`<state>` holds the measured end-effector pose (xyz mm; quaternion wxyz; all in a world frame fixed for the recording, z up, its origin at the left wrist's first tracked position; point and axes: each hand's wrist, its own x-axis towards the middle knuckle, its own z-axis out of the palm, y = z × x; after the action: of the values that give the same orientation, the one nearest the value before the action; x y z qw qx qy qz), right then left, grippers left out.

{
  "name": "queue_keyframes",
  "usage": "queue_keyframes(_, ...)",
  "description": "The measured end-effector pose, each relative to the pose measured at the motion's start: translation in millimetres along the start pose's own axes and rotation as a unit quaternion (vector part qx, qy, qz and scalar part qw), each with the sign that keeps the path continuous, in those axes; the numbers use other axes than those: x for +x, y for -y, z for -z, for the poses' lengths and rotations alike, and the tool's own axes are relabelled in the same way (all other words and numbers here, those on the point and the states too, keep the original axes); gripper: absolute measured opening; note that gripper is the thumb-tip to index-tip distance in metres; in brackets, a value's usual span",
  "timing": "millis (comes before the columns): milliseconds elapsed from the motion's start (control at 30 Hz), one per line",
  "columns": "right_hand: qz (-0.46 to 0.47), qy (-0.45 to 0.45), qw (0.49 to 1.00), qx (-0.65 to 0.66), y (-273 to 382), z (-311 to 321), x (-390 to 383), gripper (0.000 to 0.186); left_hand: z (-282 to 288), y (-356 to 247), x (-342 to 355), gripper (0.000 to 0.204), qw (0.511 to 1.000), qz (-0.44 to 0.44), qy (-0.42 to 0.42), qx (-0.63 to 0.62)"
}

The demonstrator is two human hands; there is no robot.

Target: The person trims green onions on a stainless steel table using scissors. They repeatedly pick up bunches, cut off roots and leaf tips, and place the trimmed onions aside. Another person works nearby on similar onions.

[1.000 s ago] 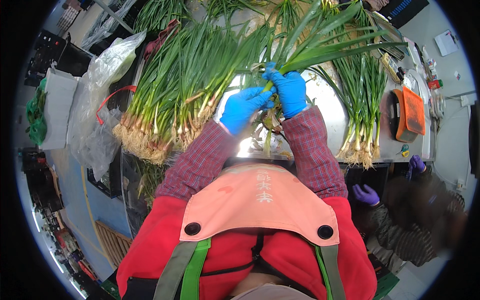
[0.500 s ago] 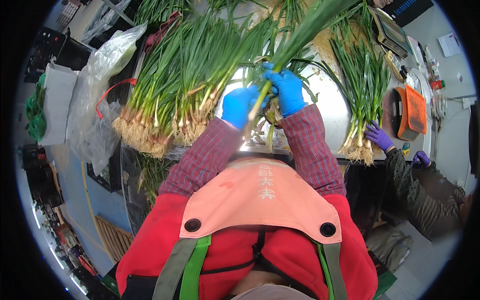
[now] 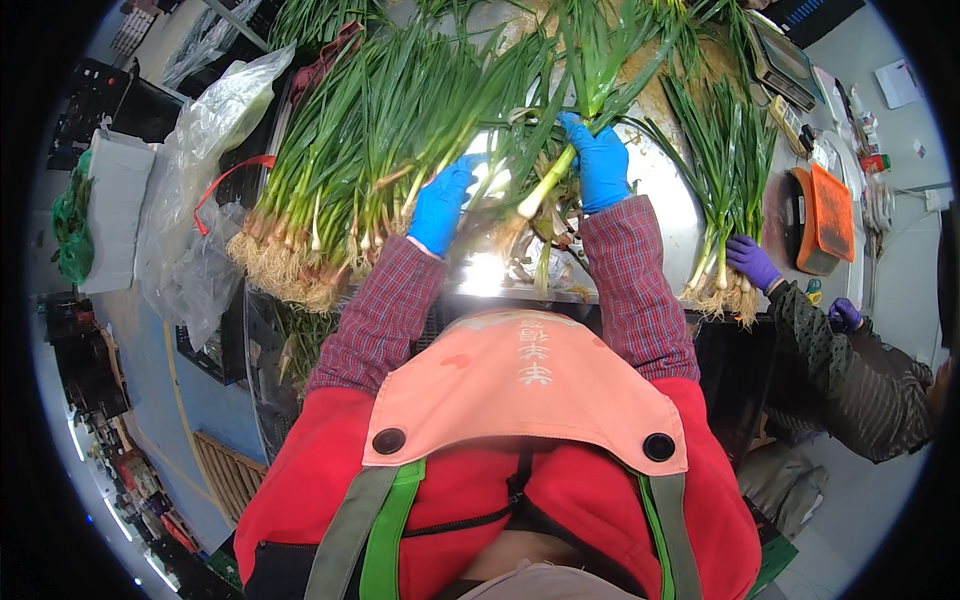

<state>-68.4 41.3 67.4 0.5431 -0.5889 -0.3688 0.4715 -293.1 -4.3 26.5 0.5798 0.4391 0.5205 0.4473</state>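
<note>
My right hand, in a blue glove, is closed round a green garlic stalk. The stalk is tilted, its pale bulb and blurred roots toward me and its long leaves fanning away over the table. My left hand, also blue-gloved, is beside the right edge of a large pile of green garlic. Its fingers are stretched out, apart from the held stalk. Peeled leaves and trimmings lie on the metal tabletop below my right hand.
At right, another person's purple-gloved hand touches a second bunch of green garlic. An orange-topped scale stands beyond it. Clear plastic sheeting hangs along the left side, near a white box.
My left hand has come away from the stalk and moved left toward the pile. My right hand has shifted slightly right, and the stalk's leaves have swung back from the right.
</note>
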Motion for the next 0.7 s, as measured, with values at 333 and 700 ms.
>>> queue_keyframes(333, 0.038, -0.053, 0.998, 0.027, -1.2, -5.6, 1.8, 0.028, -38.0, -27.5, -47.7, 0.028, 0.980, -0.076, 0.042, 0.179)
queue_keyframes(700, 0.073, 0.006, 0.997, 0.013, -3.7, -21.9, -16.0, 0.024, -22.0, -19.8, -31.0, 0.024, 0.952, -0.003, 0.242, 0.185)
